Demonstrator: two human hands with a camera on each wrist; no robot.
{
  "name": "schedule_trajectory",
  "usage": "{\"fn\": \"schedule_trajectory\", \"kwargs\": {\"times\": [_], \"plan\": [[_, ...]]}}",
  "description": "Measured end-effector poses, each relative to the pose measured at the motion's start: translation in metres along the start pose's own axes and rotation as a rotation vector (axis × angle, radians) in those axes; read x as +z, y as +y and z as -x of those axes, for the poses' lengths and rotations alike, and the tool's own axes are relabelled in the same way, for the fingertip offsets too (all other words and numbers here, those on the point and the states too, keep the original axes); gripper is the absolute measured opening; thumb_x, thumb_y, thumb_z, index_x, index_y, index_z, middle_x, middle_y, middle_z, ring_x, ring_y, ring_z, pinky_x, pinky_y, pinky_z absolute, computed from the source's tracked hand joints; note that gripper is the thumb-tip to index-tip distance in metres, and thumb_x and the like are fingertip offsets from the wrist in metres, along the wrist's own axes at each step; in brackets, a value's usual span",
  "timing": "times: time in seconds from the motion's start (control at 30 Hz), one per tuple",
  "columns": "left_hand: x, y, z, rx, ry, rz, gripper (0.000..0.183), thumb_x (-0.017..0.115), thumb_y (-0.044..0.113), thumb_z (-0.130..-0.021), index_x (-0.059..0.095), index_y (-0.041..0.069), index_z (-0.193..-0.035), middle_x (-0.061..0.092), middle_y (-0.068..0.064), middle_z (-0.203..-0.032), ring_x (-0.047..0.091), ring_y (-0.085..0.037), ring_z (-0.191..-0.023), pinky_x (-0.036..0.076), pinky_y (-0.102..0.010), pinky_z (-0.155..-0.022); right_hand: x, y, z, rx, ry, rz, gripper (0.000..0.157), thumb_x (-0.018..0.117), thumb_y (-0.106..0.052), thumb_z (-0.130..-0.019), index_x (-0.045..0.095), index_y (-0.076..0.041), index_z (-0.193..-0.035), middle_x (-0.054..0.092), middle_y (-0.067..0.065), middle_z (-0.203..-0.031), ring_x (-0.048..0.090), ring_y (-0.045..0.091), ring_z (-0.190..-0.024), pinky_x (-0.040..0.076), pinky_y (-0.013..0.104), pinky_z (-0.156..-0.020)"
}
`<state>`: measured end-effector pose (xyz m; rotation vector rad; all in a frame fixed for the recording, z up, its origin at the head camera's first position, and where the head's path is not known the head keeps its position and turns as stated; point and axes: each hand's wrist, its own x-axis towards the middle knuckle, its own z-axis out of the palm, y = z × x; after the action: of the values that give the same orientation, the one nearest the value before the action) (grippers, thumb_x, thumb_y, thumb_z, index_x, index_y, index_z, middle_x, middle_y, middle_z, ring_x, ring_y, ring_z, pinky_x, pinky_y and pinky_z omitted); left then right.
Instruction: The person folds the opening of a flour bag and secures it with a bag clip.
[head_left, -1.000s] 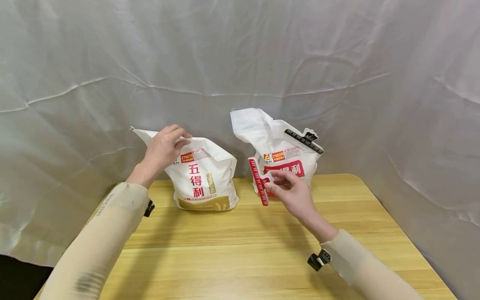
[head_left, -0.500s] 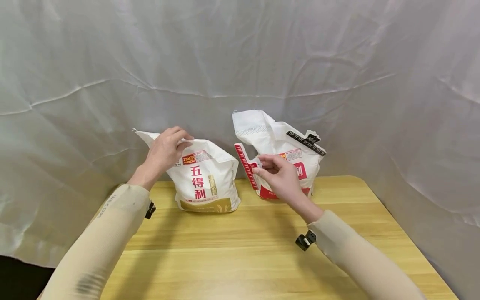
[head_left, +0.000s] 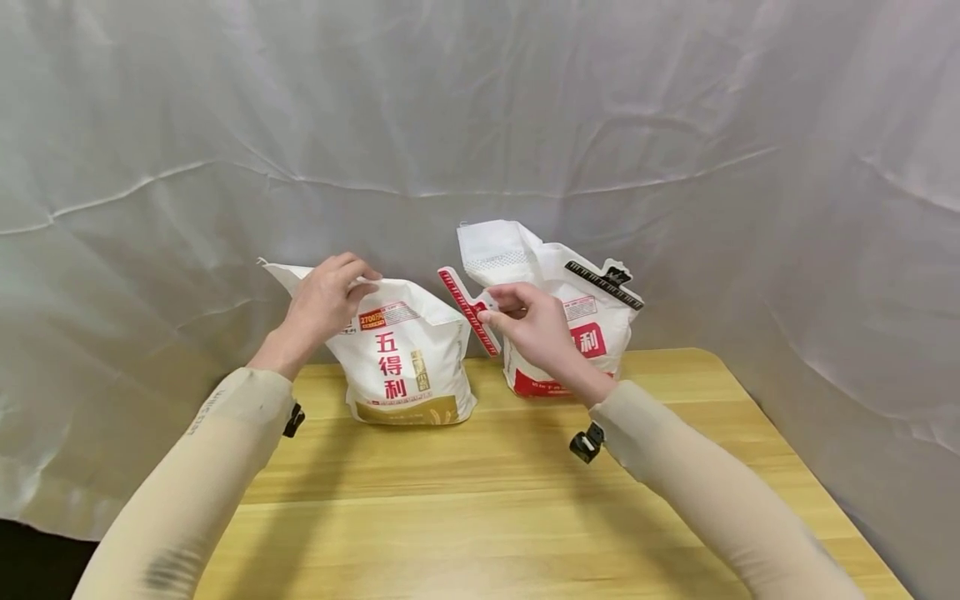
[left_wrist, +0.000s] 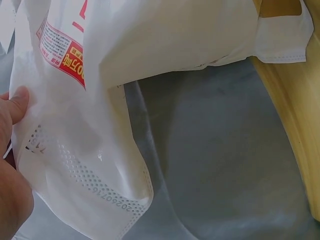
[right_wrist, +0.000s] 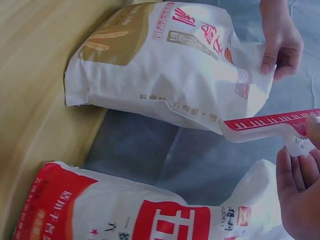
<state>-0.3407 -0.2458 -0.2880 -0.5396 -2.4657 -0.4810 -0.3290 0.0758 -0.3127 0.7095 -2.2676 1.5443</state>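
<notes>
A white flour bag (head_left: 438, 350) with red lettering and a gold base stands on the left of the table. My left hand (head_left: 322, 300) pinches its folded top edge; in the left wrist view the thumb (left_wrist: 19, 102) lies against the bag's white material (left_wrist: 75, 120). My right hand (head_left: 540, 329) grips a red-and-white bag clip (head_left: 467, 307) by its handle, between thumb and fingers. The clip's long bar tilts, close to the right side of the left bag; in the right wrist view its tip (right_wrist: 232, 127) overlaps that bag's edge.
Behind my right hand stands a second flour bag (head_left: 521, 362) with a red base; a black bag clip (head_left: 606, 285) sits across its folded top. Both bags rest on a wooden table (head_left: 450, 500). Grey cloth (head_left: 480, 100) hangs close behind and beside it.
My right hand has moved left and up with the red clip, from in front of the right bag to near the left bag. My left hand stays on the left bag's top.
</notes>
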Motion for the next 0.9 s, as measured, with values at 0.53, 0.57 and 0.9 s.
{"fn": "schedule_trajectory", "kwargs": {"times": [0.53, 0.57, 0.9], "plan": [[-0.003, -0.002, -0.001, -0.021, 0.001, 0.004, 0.009, 0.073, 0.006, -0.097, 0.075, 0.008, -0.105, 0.070, -0.009, -0.107, 0.063, -0.033, -0.104, 0.054, -0.051, -0.088, 0.018, -0.016, -0.041, -0.008, -0.100, 0.097, 0.032, 0.085, -0.013, -0.088, 0.075, -0.003, -0.117, 0.077, 0.012, -0.102, 0.072, 0.022, -0.091, 0.060, 0.032, -0.082], [-0.003, -0.002, -0.001, -0.022, -0.002, 0.002, 0.009, 0.073, 0.006, -0.097, 0.075, 0.008, -0.105, 0.070, -0.008, -0.107, 0.063, -0.032, -0.104, 0.054, -0.051, -0.088, 0.018, -0.017, -0.042, -0.011, -0.102, 0.107, 0.031, 0.085, -0.014, -0.088, 0.075, -0.003, -0.116, 0.077, 0.011, -0.101, 0.072, 0.021, -0.089, 0.059, 0.031, -0.080], [-0.001, -0.001, 0.000, -0.037, -0.009, 0.016, 0.009, 0.072, 0.006, -0.097, 0.075, 0.008, -0.106, 0.070, -0.008, -0.108, 0.063, -0.032, -0.103, 0.054, -0.051, -0.089, 0.024, -0.023, -0.060, 0.002, -0.097, 0.101, 0.022, 0.084, -0.011, -0.089, 0.078, -0.003, -0.108, 0.078, 0.010, -0.096, 0.069, 0.017, -0.080, 0.053, 0.021, -0.067]]}}
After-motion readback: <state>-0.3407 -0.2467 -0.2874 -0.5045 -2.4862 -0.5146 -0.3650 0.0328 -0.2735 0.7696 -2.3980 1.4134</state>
